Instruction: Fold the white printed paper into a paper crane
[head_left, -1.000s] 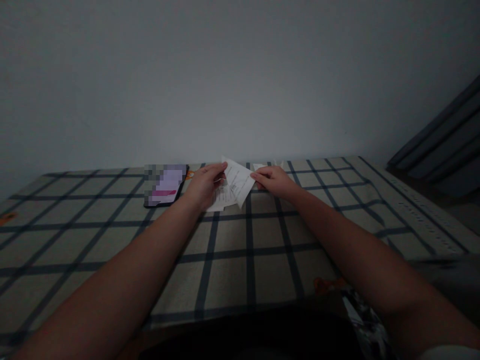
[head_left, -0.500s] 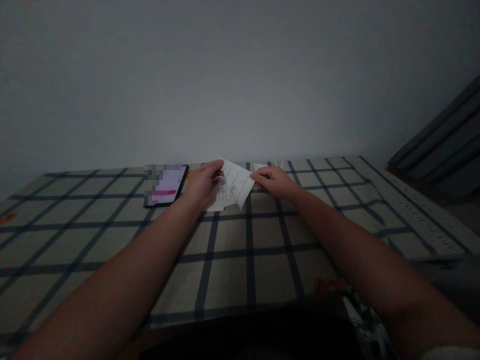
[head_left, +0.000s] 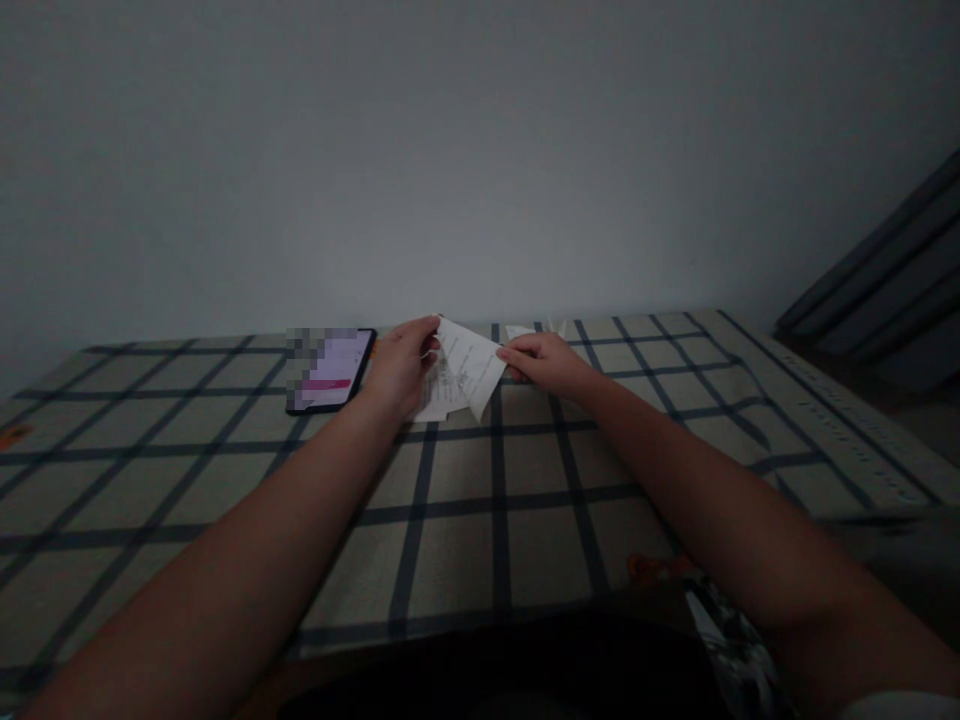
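Note:
A white sheet of printed paper (head_left: pixel 472 360) is held up between my two hands above the table. My left hand (head_left: pixel 405 365) pinches its upper left corner, thumb and fingers together. At the paper's right corner, my right hand (head_left: pixel 544 362) grips the edge between thumb and forefinger. The sheet hangs slanted, with a folded or bent lower corner. Below and behind it lies more printed white paper (head_left: pixel 433 405), partly covered by my left hand. Its print is too small to read.
A phone (head_left: pixel 330 375) with a lit, partly blurred screen lies left of my left hand. Behind my right hand are white scraps (head_left: pixel 521 331). The checked tablecloth (head_left: pixel 465 530) reaches back to a plain wall (head_left: pixel 480 160). Dark folded fabric (head_left: pixel 892 290) hangs at the right.
Both hands and the held paper have shifted very slightly left in the picture. The grip on the sheet is the same.

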